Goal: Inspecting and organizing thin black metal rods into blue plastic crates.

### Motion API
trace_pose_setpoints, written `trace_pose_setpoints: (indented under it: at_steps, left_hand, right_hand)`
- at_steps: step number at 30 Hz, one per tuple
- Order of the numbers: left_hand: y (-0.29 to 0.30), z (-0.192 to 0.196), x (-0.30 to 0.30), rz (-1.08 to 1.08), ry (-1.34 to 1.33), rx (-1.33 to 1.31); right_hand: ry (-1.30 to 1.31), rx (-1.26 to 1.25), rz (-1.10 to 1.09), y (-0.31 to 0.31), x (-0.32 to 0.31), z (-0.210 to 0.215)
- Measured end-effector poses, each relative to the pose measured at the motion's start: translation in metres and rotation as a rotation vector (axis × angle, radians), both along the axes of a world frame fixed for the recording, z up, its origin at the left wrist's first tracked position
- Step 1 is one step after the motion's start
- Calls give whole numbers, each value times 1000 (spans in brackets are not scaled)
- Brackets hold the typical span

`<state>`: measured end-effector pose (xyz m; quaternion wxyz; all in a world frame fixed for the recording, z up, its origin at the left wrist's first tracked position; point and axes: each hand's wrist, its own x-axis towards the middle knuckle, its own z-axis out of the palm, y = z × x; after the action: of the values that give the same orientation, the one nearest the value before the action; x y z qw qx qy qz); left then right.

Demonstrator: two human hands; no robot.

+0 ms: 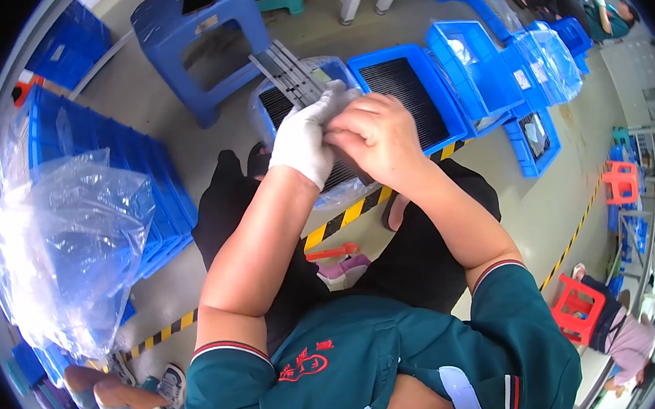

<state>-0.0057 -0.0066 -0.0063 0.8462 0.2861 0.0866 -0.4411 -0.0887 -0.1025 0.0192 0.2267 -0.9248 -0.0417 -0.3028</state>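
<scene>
My left hand [304, 143], in a white glove, is closed round a bundle of long grey metal strips [284, 69] that juts out past its fingers, away from me. My bare right hand [381, 135] presses up against the glove with its fingers curled in a pinch. What lies between those fingertips is hidden. Below both hands stands a plastic-lined blue bin [341, 69] with rows of dark thin strips in it. Close on its right is another blue bin [451, 108] filled with similar dark ridged strips.
A blue stool [160, 32] carrying a dark flat object stands beyond the bins. Stacked blue crates [134, 175] and a clear plastic bag [67, 251] rise on the left. More blue bins [516, 90] stand at the right. Striped tape [344, 218] crosses the floor. Other people sit farther off.
</scene>
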Motion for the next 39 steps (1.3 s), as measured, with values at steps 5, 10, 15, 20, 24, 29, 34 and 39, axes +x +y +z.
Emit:
trace_pose_setpoints:
  at_steps: [5, 10, 15, 20, 24, 29, 34, 39]
  left_hand:
    - [-1, -24, 6, -35, 2, 37]
    - [-19, -61, 13, -355, 55, 496]
    - [-22, -95, -11, -633, -166, 624]
    - [-53, -125, -31, -796, 2, 769]
    - [-95, -154, -32, -993, -245, 851]
    - [-195, -173, -27, -1113, -371, 719]
    - [-308, -211, -36, -1127, -463, 714]
    - [-373, -288, -65, -1273, -505, 834]
  right_hand:
    - [26, 102, 2, -3, -5, 0]
    - [-56, 154, 1, -13, -34, 30]
    - [-30, 179, 109, -26, -87, 25]
    - [40, 463, -94, -50, -154, 1]
    - [77, 596, -252, -56, -190, -12]
    - [56, 669, -229, -70, -214, -14]
    - [-18, 810, -210, -94, -232, -13]
    - [-42, 983, -259, -113, -246, -16]
